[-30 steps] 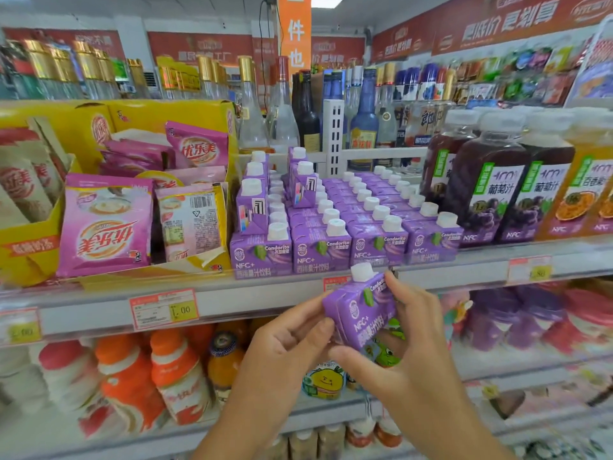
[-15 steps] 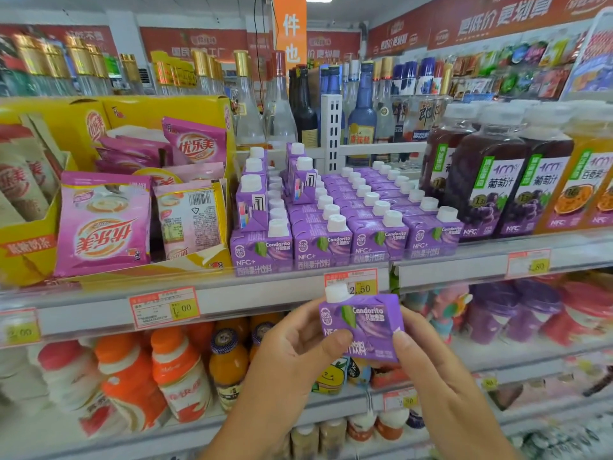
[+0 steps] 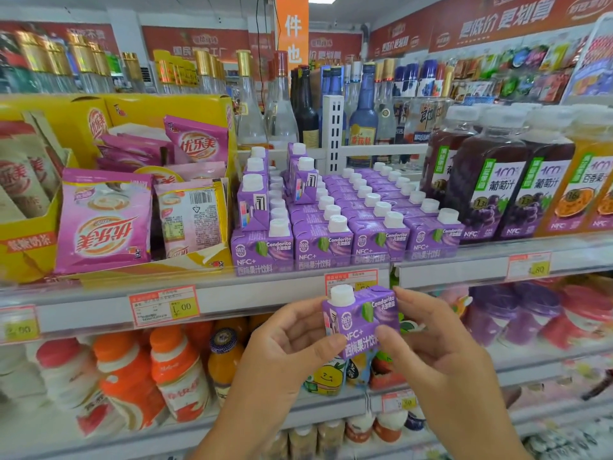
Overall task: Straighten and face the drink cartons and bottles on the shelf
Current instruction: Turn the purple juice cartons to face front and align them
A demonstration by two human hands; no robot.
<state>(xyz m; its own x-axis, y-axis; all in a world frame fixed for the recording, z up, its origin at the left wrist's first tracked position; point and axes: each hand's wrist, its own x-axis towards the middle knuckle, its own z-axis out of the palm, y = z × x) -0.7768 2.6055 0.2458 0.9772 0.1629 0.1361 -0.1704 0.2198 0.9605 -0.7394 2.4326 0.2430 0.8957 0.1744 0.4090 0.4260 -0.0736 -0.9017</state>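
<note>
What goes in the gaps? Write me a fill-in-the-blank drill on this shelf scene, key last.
1. The left hand and right hand pinch one purple Condorito carton that has a ____ cap.
2. The front row of stocked cartons on the shelf counts ____ cartons.
3. The front pink sachet in the yellow display box has its print ____.

Missing words: white; four; upside down.

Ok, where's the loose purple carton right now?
In the head view, the purple carton is just below centre, held between the left hand and right hand, in front of the shelf edge, beneath the front row of cartons.
</note>
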